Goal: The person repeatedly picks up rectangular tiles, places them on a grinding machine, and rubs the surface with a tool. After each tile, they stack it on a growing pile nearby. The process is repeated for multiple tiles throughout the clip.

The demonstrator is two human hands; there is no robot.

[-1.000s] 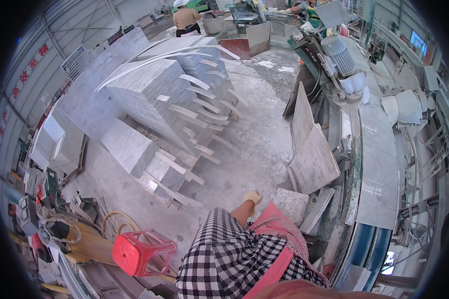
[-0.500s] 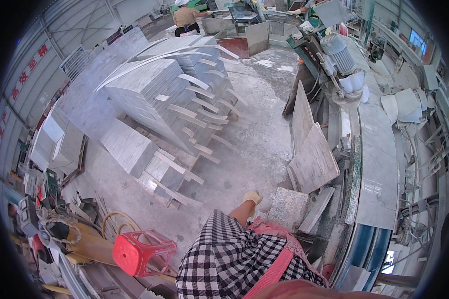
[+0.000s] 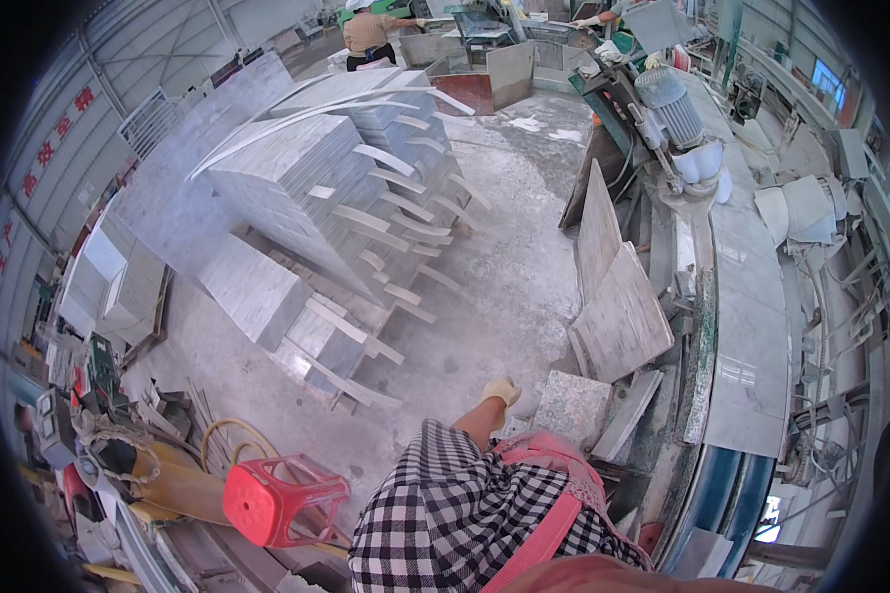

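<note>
My left hand [image 3: 502, 391], in a cream-coloured glove, is low in front of me, just beyond the pink apron [image 3: 539, 450]. Its outline is rounded and the fingers bend down out of sight, so I cannot tell whether it grips anything. A black-and-white checked sleeve [image 3: 415, 504] covers the upper part of that arm. Closest to the hand, on its right, a speckled grey stone slab [image 3: 572, 410] leans at a tilt. My right hand is out of view.
Stacked pale stone slabs [image 3: 287, 163] with protruding strips stand ahead on the left. A red plastic stool [image 3: 267, 502] is at lower left. Leaning slabs [image 3: 623, 321] and a long machine bed [image 3: 752, 336] with a motor [image 3: 668, 104] line the right. A co-worker [image 3: 368, 35] stands far ahead.
My left hand stays in nearly the same place. Far ahead, the co-worker's arm has reached slightly farther to the right.
</note>
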